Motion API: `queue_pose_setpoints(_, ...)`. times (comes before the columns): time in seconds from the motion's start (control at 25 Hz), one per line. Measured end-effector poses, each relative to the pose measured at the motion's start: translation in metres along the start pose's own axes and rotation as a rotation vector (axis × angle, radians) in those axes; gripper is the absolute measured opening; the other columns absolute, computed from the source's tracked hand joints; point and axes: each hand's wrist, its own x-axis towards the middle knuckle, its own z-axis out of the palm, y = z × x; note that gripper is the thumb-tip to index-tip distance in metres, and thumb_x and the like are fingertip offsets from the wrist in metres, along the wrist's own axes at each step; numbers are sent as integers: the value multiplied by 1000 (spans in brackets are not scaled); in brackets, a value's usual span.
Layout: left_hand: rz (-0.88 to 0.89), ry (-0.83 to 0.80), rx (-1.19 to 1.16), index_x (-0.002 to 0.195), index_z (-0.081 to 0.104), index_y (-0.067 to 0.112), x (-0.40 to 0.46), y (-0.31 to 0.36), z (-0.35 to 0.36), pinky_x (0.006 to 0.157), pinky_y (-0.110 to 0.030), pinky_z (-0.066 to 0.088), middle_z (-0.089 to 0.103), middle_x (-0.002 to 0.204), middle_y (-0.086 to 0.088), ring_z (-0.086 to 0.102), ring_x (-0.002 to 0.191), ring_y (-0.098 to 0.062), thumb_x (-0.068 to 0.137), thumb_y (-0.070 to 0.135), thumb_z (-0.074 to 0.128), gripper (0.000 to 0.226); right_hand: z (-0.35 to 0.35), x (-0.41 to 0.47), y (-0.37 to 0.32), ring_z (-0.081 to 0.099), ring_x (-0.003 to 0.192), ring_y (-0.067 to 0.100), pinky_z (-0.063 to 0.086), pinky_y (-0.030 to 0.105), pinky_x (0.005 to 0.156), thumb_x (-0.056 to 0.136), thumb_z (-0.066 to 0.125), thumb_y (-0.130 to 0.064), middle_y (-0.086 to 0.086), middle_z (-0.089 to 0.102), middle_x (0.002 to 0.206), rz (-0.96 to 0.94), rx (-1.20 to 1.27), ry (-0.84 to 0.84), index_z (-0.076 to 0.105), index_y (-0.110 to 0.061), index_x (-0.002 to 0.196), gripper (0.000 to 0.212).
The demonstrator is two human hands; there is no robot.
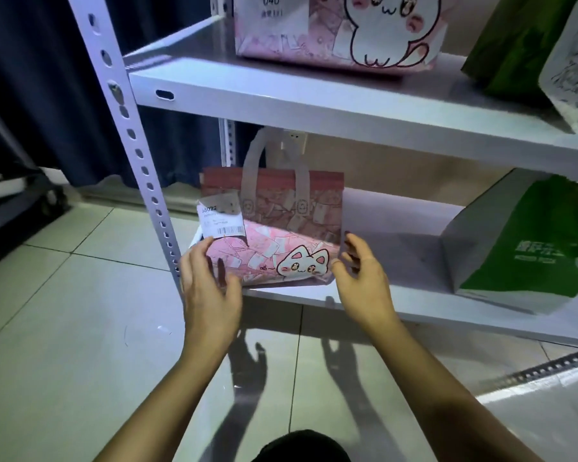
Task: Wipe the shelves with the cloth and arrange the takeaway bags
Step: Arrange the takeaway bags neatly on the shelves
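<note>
On the lower shelf [374,305] at twelve o'clock stands the pink takeaway bag [281,241], my left hand [207,288] and right hand [364,281] spread, flanking it; arranging, I'd next square it upright.

The scene is dimly lit, with a cool bluish-violet cast. Light is thrown from behind and above the camera, so that two long arm shadows are cast on the glossy pale floor tiles [80,295] at the lower centre of the frame. A soft sheen is seen on those tiles. The pink cat-print takeaway bag [281,258] is brightest on its lower front, while its upper half is shaded by the white metal shelf board [314,105] above. The left hand [207,288] is smeared by motion blur. Straight shelf edges are bowed by wide-angle distortion towards the frame's borders, and the upper right corner is rendered soft.
</note>
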Motion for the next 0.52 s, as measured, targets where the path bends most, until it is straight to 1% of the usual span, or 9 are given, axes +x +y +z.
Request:
queue_pose_setpoints(0.08,-70,-26,-19,144,32,30,3,-15,-1,95,-30,48,38,141,4,47,130,-16,94,12,56,59,11,0,5,57,112,-6,50,19,94,100,59,-17,-15,58,134,39,42,-37,42,-30,149,54)
queue_pose_setpoints(0.16,-126,-110,-20,148,30,32,6,-27,1,105,-42,47,40,145,3,45,131,-17,94,13,56,62,20,-3,11,52,126,4,49,25,98,98,62,-17,-8,51,147,76,88,-37,35,-33,152,63)
queue_pose_setpoints(0.28,-137,-173,-9,148,33,32,9,-38,7,108,-47,46,42,145,7,50,127,-14,93,15,58,63,28,-2,18,50,123,4,47,8,83,95,67,-17,-7,50,146,84,161,-17,34,-38,150,67)
queue_pose_setpoints(0.32,-136,-187,-14,147,33,33,10,-39,11,106,-46,47,43,144,10,53,124,-11,92,16,59,63,28,1,20,52,122,5,49,7,81,95,67,-17,-6,52,144,84,189,3,36,-40,147,65)
queue_pose_setpoints(0.36,-138,-205,-19,146,34,34,11,-38,16,103,-45,50,44,143,12,55,120,-9,91,17,60,62,26,4,22,53,122,7,55,15,84,95,67,-18,-6,53,142,89,218,31,38,-41,145,62)
queue_pose_setpoints(0.4,-140,-229,-19,145,34,34,14,-37,25,101,-44,51,45,142,12,56,118,-10,91,16,60,62,22,9,25,55,122,9,59,27,89,95,66,-19,-6,55,140,108,237,63,40,-41,142,58)
queue_pose_setpoints(0.44,-138,-252,-18,146,34,33,17,-34,34,102,-43,50,45,143,10,55,119,-11,91,15,60,63,16,14,29,56,121,11,58,36,93,94,66,-21,-6,57,137,128,237,96,43,-40,139,54)
queue_pose_setpoints(0.48,-129,-271,-14,147,33,31,19,-31,45,105,-40,48,44,146,8,52,122,-11,92,14,60,63,9,20,33,57,119,12,55,36,95,94,66,-22,-6,59,134,138,225,125,45,-39,137,51)
queue_pose_setpoints(0.52,-119,-291,-5,148,33,28,21,-26,56,107,-37,44,43,148,5,49,124,-10,92,14,59,63,0,26,38,57,116,11,51,32,96,94,66,-22,-6,60,132,138,221,147,47,-36,137,49)
